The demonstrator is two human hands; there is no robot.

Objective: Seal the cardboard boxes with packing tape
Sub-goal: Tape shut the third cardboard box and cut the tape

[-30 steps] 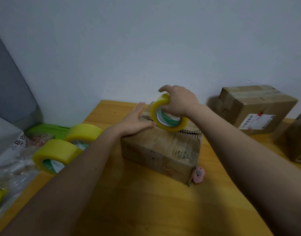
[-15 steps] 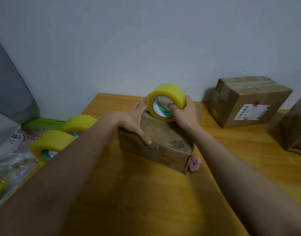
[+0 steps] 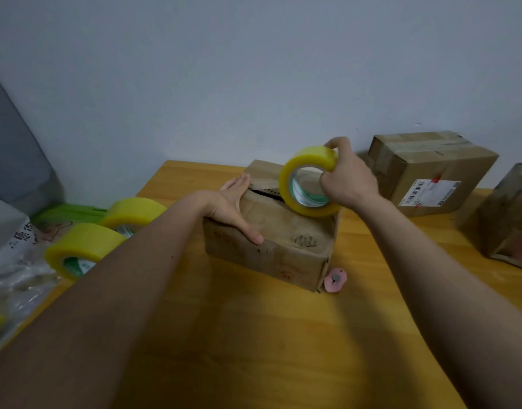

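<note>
A person is working at a wooden table (image 3: 253,335) that is standing against a pale wall (image 3: 253,69). In the middle of the table a small cardboard box (image 3: 286,246) is lying, and its top flaps are not fully closed: a dark gap is showing along the far part of the top.

The left hand (image 3: 234,206) is resting flat on the left part of the box top. Its fingers are straight and pressed together, pointing to the far side, and the thumb is stretching along the near top edge of the box.

The right hand (image 3: 346,175) is holding a tape roll (image 3: 310,180) of yellowish packing tape above the right part of the box top. The fingers are curling over the outer band and the thumb is going into the hole of the roll, so the hand is pinching the ring. The lower edge of the roll is touching the box top or hanging just over it; I cannot tell which.

Just beside the near right corner of the box a small pink object (image 3: 335,279) is lying on the table. At the left edge two spare tape rolls, one nearer (image 3: 82,249) and one farther (image 3: 134,211), are lying next to a plastic bag (image 3: 14,278). Far right, a second cardboard box (image 3: 431,169) with a white label is standing near the wall, and a third box (image 3: 510,214) is partly showing at the right edge.
</note>
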